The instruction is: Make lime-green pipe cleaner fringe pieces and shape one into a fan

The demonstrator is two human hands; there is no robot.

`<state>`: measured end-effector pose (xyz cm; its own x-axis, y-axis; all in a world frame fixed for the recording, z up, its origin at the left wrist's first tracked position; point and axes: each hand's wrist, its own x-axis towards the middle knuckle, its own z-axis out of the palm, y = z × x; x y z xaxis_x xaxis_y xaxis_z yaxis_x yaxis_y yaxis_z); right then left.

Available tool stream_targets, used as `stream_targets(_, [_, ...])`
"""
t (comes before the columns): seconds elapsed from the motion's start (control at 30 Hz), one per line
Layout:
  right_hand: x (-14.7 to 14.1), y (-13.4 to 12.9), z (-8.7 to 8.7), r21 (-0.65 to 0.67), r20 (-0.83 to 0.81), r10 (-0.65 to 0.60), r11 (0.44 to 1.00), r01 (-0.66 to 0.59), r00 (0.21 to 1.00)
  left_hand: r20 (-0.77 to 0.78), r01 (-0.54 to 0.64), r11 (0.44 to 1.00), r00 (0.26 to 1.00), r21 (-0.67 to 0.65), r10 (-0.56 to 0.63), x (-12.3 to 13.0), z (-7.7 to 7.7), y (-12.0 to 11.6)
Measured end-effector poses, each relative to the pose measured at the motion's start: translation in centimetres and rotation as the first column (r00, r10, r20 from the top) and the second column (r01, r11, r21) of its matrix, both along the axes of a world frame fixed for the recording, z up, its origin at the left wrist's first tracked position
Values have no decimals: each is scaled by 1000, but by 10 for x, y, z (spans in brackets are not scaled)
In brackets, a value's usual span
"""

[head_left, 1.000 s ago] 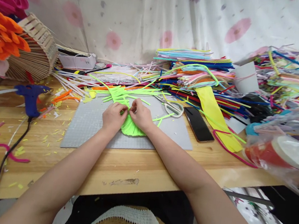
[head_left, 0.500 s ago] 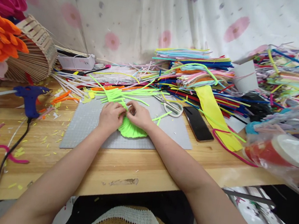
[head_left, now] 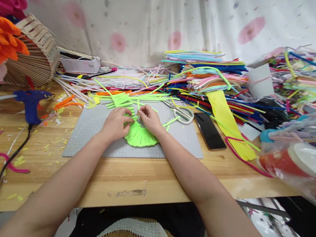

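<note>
A fan-shaped piece of lime-green pipe cleaners (head_left: 141, 136) lies on the grey cutting mat (head_left: 86, 140), its rounded edge toward me. My left hand (head_left: 117, 123) is at its upper left side, thumb and fingertips closed on the green pipe cleaners at the narrow end. At the upper right, my right hand (head_left: 150, 118) is closed in a pinch above the narrow end; what sits between its fingertips is too small to make out. Short green pipe cleaners (head_left: 121, 99) lie just behind my left hand. Scissors with pale handles (head_left: 183, 115) rest to the right on the mat.
Right of the mat lie a black phone (head_left: 209, 131) and a yellow strip (head_left: 229, 123). Bundles of coloured pipe cleaners (head_left: 206, 76) line the back. At left are a blue glue gun (head_left: 31, 105) with its cord, scraps, and a slatted wooden basket (head_left: 36, 55) with orange flowers (head_left: 3, 38).
My hands have moved slightly apart, the right one rising a little up and to the right. More of the green fan and its narrow end now shows between them.
</note>
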<state>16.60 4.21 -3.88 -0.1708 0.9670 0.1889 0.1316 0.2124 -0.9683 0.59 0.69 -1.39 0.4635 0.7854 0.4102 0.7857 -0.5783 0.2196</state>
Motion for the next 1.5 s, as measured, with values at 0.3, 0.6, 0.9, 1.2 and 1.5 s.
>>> stream_targets(0.3, [6, -6, 11, -120, -213, 151, 976, -179, 965, 59, -136, 990, 989, -45, 139, 0, -1, 0])
stream_targets(0.6, [4, -4, 6, -78, -149, 90, 992, -102, 985, 31, -100, 980, 994, -171, 106, -11, 5, 7])
stream_targets(0.9, [4, -10, 11, -53, -157, 165, 983, -175, 974, -141, -141, 969, 984, -205, 113, -7, 12, 6])
stream_targets(1.2, [6, -15, 13, 20, 150, 197, 979, -203, 969, 358, -118, 744, 820, -658, 447, -8, 8, 14])
stream_targets(1.5, [4, -18, 18, 73, 378, 149, 979, -190, 914, 409, -102, 783, 807, -613, 426, -9, 1, 15])
